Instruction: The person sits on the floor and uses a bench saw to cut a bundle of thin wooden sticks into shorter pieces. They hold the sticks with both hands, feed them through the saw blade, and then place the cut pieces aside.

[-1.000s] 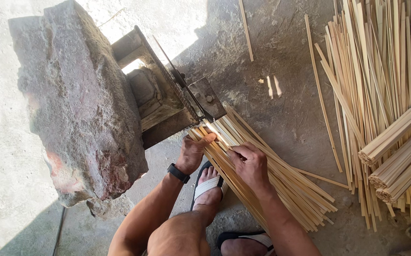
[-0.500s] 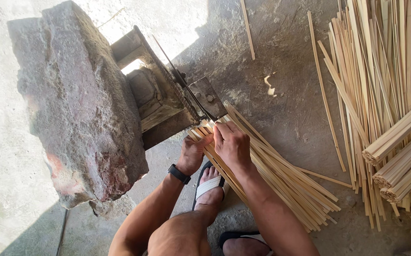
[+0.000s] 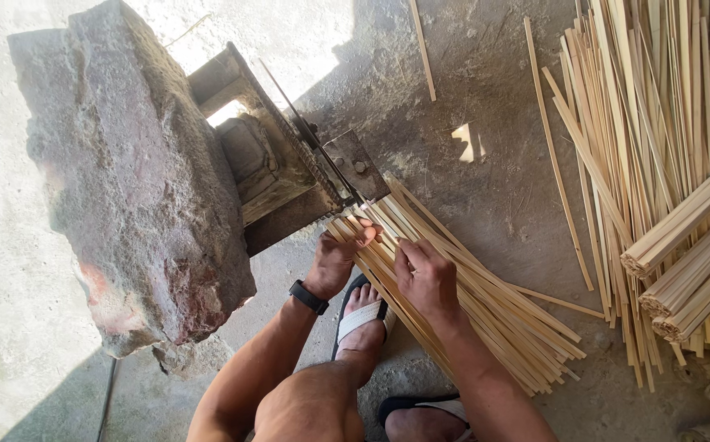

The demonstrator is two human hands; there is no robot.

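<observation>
Bamboo strips [image 3: 486,315] at frame centre: your left hand [image 3: 334,262] is pinching their ends by the blade [image 3: 310,139]; your right hand [image 3: 427,278] is pressing them, fingers curled. Tied bundles [image 3: 691,254] lying right, loose pile remaining

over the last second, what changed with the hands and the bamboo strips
The right hand slid up the pile of bamboo strips toward the cutter, then drew back down a little; its grip stays on the strips. The left hand stayed at the strip ends by the blade. The stone block, tied bundles and foot kept their places.
</observation>
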